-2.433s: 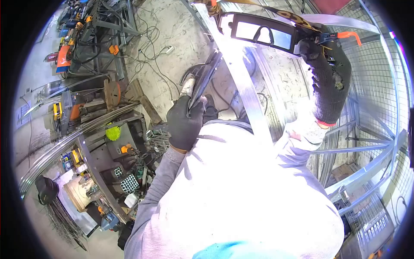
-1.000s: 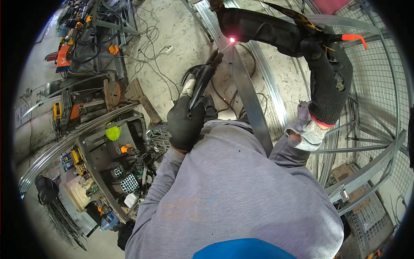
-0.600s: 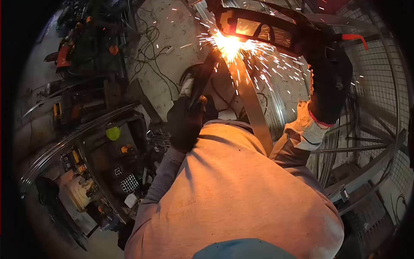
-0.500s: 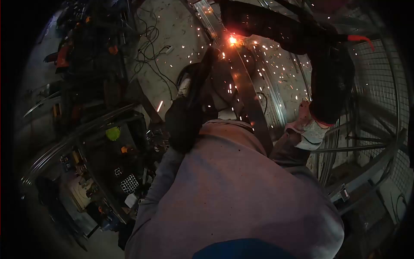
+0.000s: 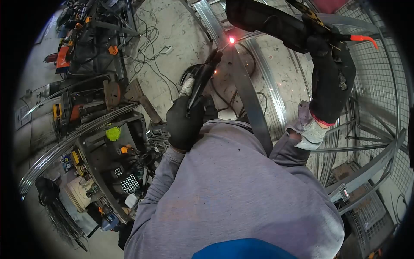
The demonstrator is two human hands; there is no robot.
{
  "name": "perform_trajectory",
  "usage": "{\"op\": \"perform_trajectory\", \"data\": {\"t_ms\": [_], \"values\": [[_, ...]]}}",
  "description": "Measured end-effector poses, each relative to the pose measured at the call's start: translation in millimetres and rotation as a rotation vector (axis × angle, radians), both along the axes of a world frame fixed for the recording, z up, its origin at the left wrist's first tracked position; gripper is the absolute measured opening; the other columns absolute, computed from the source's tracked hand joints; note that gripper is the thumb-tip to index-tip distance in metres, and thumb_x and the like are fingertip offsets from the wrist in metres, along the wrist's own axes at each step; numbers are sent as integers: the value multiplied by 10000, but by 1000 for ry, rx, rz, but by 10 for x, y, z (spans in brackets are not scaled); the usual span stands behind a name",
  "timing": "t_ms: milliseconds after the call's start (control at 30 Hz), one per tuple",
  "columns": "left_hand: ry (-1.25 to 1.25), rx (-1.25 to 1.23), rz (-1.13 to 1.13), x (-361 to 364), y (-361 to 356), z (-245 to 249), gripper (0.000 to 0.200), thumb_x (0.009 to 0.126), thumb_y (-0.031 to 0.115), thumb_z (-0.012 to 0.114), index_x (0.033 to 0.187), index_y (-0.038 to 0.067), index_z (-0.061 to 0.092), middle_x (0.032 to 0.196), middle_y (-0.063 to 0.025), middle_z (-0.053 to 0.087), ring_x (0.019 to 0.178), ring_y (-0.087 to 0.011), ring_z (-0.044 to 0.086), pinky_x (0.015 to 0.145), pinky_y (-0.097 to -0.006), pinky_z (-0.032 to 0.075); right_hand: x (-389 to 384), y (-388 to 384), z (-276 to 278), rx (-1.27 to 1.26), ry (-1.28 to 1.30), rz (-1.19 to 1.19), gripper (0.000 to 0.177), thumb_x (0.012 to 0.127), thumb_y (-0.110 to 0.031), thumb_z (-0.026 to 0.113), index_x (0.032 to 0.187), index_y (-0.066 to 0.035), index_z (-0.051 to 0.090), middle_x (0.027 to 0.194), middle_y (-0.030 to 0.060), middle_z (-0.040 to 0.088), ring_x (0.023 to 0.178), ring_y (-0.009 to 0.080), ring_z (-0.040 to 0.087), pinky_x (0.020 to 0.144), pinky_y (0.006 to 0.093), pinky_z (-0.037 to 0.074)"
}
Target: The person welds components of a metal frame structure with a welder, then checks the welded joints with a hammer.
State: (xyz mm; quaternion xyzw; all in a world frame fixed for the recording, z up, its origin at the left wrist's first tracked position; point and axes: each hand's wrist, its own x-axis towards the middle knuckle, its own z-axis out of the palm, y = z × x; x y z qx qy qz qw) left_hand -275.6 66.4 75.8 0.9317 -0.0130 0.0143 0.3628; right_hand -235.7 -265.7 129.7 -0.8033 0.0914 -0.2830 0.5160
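My left hand [image 5: 185, 123], in a black glove, is wrapped round a black welding electrode holder [image 5: 202, 82]. Its tip points up at a glowing red spot [image 5: 232, 40] on a metal beam [image 5: 246, 86]. At the upper right, my right hand [image 5: 330, 73], also in a black glove, is closed on a dark welding mask [image 5: 267, 23], which lies across the view above the beam. An orange-red hooked piece [image 5: 363, 39] sticks out beyond that hand.
Wire mesh panels [image 5: 371, 103] and a curved metal frame [image 5: 379, 172] stand at the right. Cables [image 5: 151, 47] lie on the floor. A cart [image 5: 92, 162] with tools, square tubes [image 5: 129, 183] and a green item [image 5: 113, 134] is at the left. More metal lengths [image 5: 274, 86] lie beyond the beam.
The bright arc and its shower of sparks have died down to a small red glow, and the view is brighter. Both hands have stayed nearly in place.
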Motion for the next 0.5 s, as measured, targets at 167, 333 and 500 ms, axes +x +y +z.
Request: {"op": "perform_trajectory", "data": {"t_ms": [167,333,500], "values": [[-73,30,-38,18,59,-88,388,953,258,711,1197,-43,697,722,-80,689,616,-132,658,561,-298,519,21,-33,-105,-263,-237,94,459,901,101,623,1289,-133,700,1017,138,706,818,279,687,697,372,537],[-95,-1,-46,16,74,-137,392,940,245,726,1196,-50,696,721,-90,694,609,-135,661,536,-302,514,48,-89,-92,-473,-289,106,470,897,103,623,1302,-125,691,1029,148,708,842,302,698,711,378,546],[-136,24,-79,-26,13,3,234,921,221,761,879,11,665,715,-161,649,639,-342,640,596,-443,485,30,-6,34,-421,-186,46,430,904,78,635,1290,-104,695,1033,150,712,863,306,701,735,380,547]]}}
